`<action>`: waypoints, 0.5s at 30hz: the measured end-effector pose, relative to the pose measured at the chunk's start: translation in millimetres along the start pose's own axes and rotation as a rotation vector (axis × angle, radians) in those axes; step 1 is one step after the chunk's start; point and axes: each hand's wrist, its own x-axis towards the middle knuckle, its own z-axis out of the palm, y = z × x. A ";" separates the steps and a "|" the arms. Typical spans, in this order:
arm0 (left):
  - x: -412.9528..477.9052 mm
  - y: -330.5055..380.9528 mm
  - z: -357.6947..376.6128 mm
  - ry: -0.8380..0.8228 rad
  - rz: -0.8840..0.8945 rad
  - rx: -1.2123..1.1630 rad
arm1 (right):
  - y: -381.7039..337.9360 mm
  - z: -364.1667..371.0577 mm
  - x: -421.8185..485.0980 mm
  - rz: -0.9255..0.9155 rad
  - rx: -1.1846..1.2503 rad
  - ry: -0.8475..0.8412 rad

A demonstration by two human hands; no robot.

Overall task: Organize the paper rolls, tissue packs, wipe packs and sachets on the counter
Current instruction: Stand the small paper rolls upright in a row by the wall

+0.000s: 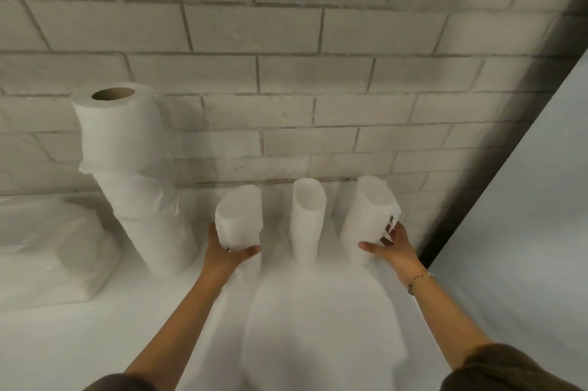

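Note:
Three white upright stacks of packs stand in a row near the brick wall. My left hand (227,250) grips the left stack (238,219) near its middle, fingers and thumb wrapped round it. The middle stack (307,219) stands alone between my hands. My right hand (393,247) is at the right stack (366,215), thumb in front and fingers spread against its right side. Farther left, a leaning tower of white paper rolls (133,174) rises from the counter, its top roll showing a brown core.
A low pile of white packs (47,247) lies at the far left on the white counter (318,327). The brick wall (286,72) runs behind everything. A pale panel (525,199) closes off the right side past a dark gap.

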 end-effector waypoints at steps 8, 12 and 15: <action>5.9 4.0 23.4 -0.042 0.088 0.072 | -6.6 23.6 17.4 -0.036 -0.086 -0.004; 5.0 5.0 40.5 -0.052 0.135 0.083 | -6.4 44.0 14.2 -0.067 -0.181 -0.051; 0.4 11.6 48.3 -0.080 0.184 0.067 | -7.8 58.9 7.3 -0.111 -0.227 -0.067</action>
